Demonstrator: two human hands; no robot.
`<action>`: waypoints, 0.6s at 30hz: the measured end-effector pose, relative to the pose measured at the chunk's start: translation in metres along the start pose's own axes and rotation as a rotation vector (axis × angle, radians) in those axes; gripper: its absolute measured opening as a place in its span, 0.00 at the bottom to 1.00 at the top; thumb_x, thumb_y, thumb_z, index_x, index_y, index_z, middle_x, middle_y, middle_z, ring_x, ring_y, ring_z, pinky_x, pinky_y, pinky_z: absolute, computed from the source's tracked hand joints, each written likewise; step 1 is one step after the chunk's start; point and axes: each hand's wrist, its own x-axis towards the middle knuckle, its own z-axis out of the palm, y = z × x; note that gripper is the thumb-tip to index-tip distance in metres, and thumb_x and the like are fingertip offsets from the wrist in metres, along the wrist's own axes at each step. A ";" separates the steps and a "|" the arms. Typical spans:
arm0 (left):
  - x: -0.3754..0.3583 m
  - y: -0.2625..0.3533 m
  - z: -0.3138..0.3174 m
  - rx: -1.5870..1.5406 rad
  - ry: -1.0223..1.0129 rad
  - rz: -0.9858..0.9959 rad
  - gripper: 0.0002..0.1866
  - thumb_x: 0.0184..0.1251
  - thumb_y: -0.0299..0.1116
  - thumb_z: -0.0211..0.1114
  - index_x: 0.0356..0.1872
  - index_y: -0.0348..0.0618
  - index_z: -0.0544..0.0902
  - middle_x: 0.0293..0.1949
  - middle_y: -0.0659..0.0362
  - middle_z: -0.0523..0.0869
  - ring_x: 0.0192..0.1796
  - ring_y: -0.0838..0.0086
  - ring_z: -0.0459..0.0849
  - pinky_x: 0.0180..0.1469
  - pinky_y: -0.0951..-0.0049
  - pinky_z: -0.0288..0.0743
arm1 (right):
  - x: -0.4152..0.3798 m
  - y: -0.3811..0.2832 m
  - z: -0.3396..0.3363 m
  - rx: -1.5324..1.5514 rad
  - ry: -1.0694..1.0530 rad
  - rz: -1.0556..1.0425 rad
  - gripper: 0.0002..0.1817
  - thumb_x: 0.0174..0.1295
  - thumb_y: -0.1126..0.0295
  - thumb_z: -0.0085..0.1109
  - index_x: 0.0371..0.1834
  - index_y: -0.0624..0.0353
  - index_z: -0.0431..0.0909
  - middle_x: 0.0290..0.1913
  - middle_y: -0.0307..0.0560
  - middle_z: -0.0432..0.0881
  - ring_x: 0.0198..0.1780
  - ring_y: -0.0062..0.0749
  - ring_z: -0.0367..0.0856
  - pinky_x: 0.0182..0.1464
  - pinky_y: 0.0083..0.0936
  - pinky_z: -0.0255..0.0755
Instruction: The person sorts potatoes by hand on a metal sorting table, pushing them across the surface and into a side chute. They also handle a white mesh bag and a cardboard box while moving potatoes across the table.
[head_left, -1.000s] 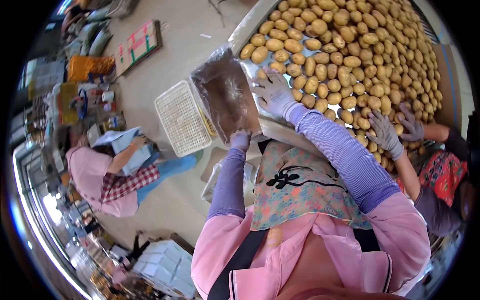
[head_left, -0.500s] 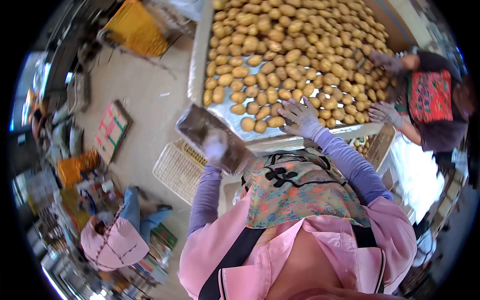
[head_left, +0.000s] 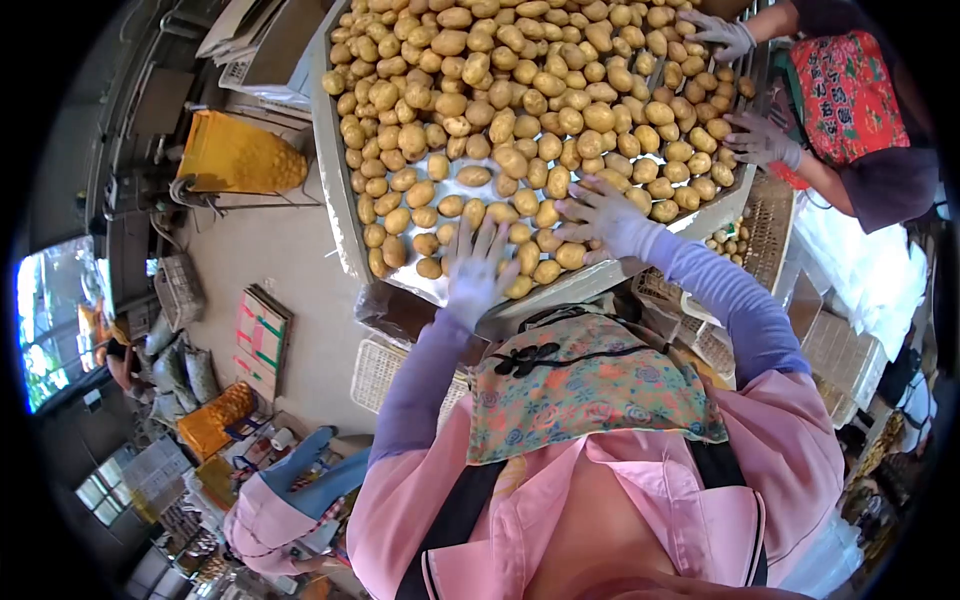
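Both gloved hands reach over the near rim of the bench (head_left: 340,200), palms down and fingers spread, and neither is closed around anything. The left hand (head_left: 476,270) lies over the potatoes (head_left: 474,176) near the bench's near left corner, its fingers among them; whatever is under the palm is hidden. The right hand (head_left: 612,220) is just beside it, its fingers against potatoes at the near edge, and the contact beneath them cannot be seen. The potatoes crowd the bench, more loosely near the hands, where bare shiny surface shows between them; the far side of the pile is cut off by the top of the view. Below the near left corner, a plastic-lined box (head_left: 394,312) is mostly covered by the bench and the left forearm, so its inside is hard to make out. A pale crate (head_left: 376,374) beneath it is partly hidden by the left sleeve. At the upper right, a co-worker in a red patterned apron (head_left: 850,95) has two gloved hands (head_left: 765,142) at the potatoes, apart from the wearer's; the head is out of clear sight. At the lower left, another person (head_left: 265,525) bends over, the face not visible and the nearby goods too small to identify.
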 end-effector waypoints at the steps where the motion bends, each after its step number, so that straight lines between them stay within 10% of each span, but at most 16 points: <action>1: -0.024 -0.008 -0.009 -0.007 -0.090 -0.010 0.39 0.72 0.57 0.64 0.79 0.51 0.71 0.80 0.52 0.68 0.81 0.44 0.63 0.78 0.36 0.54 | 0.008 -0.003 0.003 0.097 0.055 -0.046 0.45 0.55 0.32 0.68 0.79 0.20 0.68 0.84 0.41 0.62 0.86 0.49 0.54 0.86 0.57 0.39; 10: -0.037 -0.145 0.021 0.506 -0.016 -0.310 0.38 0.79 0.54 0.58 0.82 0.45 0.64 0.78 0.39 0.69 0.78 0.33 0.63 0.79 0.43 0.58 | 0.119 -0.106 0.008 0.265 0.313 -0.242 0.38 0.57 0.36 0.66 0.73 0.26 0.75 0.77 0.45 0.72 0.83 0.53 0.59 0.84 0.60 0.44; 12: 0.023 -0.082 0.030 0.379 0.058 -0.562 0.36 0.76 0.52 0.61 0.79 0.44 0.69 0.74 0.37 0.73 0.76 0.35 0.67 0.77 0.43 0.61 | 0.112 -0.118 0.020 0.295 0.290 -0.293 0.35 0.59 0.36 0.64 0.71 0.28 0.77 0.76 0.46 0.74 0.82 0.53 0.61 0.83 0.61 0.45; 14: 0.059 -0.039 0.009 -0.100 -0.268 -0.488 0.34 0.75 0.53 0.60 0.75 0.44 0.72 0.73 0.41 0.75 0.77 0.43 0.69 0.78 0.42 0.61 | 0.098 -0.113 0.031 0.313 0.272 -0.330 0.33 0.61 0.36 0.62 0.69 0.31 0.79 0.74 0.46 0.75 0.80 0.53 0.64 0.83 0.62 0.46; 18: 0.029 -0.013 0.004 0.083 -0.042 0.102 0.32 0.74 0.50 0.59 0.74 0.44 0.73 0.73 0.44 0.75 0.76 0.51 0.70 0.77 0.42 0.60 | 0.011 -0.056 0.055 0.166 0.402 -0.149 0.26 0.66 0.39 0.58 0.64 0.34 0.82 0.74 0.46 0.74 0.77 0.53 0.66 0.79 0.62 0.53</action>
